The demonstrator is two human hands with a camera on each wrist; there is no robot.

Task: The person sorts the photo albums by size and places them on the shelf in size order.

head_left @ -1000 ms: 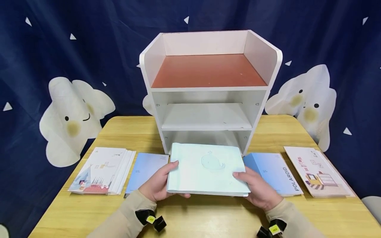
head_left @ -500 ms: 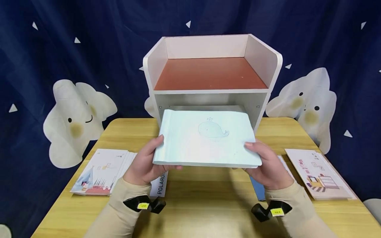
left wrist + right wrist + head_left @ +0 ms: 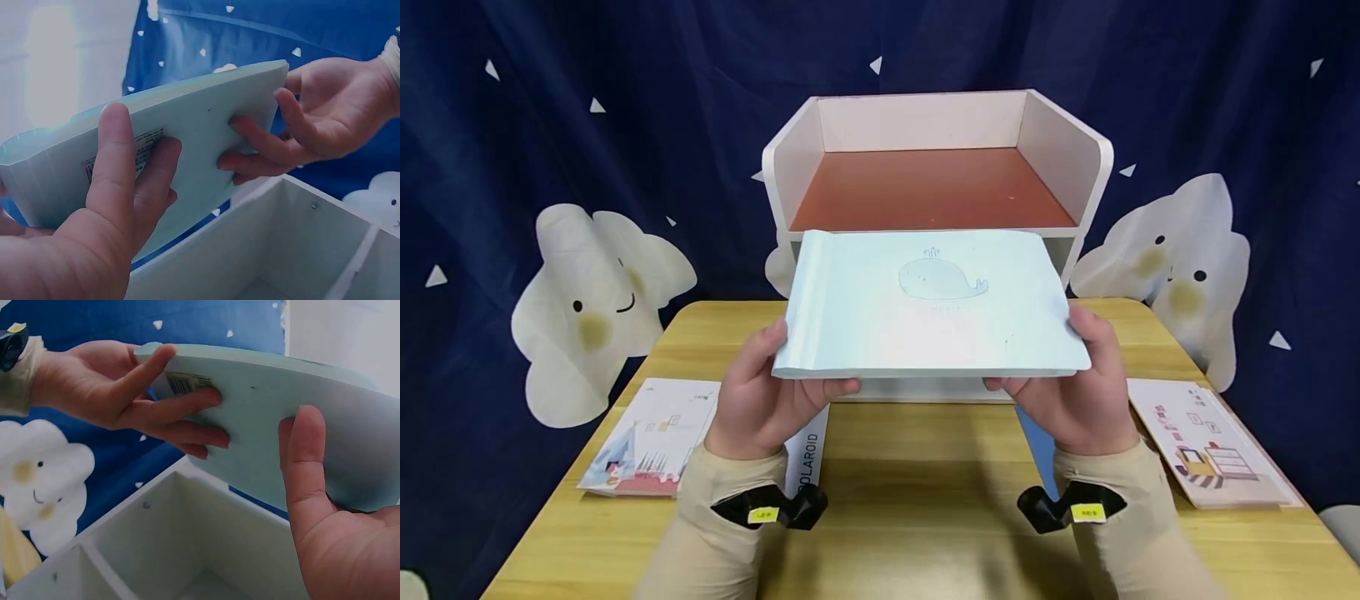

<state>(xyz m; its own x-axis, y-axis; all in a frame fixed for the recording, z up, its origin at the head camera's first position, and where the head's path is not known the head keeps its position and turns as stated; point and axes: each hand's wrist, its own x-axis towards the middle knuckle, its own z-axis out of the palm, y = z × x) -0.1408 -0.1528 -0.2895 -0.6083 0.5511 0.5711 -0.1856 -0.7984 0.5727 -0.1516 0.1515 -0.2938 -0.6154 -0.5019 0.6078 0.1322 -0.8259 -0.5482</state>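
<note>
A pale mint album (image 3: 857,308) with a whale drawn on its cover is held up in front of the shelf unit, level with its middle section. My left hand (image 3: 763,400) grips its left end, thumb at the edge and fingers beneath. The opposite end is gripped the same way by my right hand (image 3: 1082,400). From below, in the left wrist view, fingers of both hands spread against the album's underside (image 3: 203,140). A barcode label (image 3: 184,383) shows there in the right wrist view. The album hides the unit's middle compartment in the head view.
The white shelf unit (image 3: 1071,167) has a red-brown top surface (image 3: 925,187). On the wooden table (image 3: 910,500), an illustrated album (image 3: 651,433) and a POLAROID album (image 3: 807,458) lie left; a blue album (image 3: 1036,442) and another illustrated album (image 3: 1210,446) lie right. A navy curtain (image 3: 715,83) hangs behind.
Both hands have raised the mint album from low before the bottom compartment to just under the unit's top surface, bringing it nearer the camera. The head view has shifted slightly.
</note>
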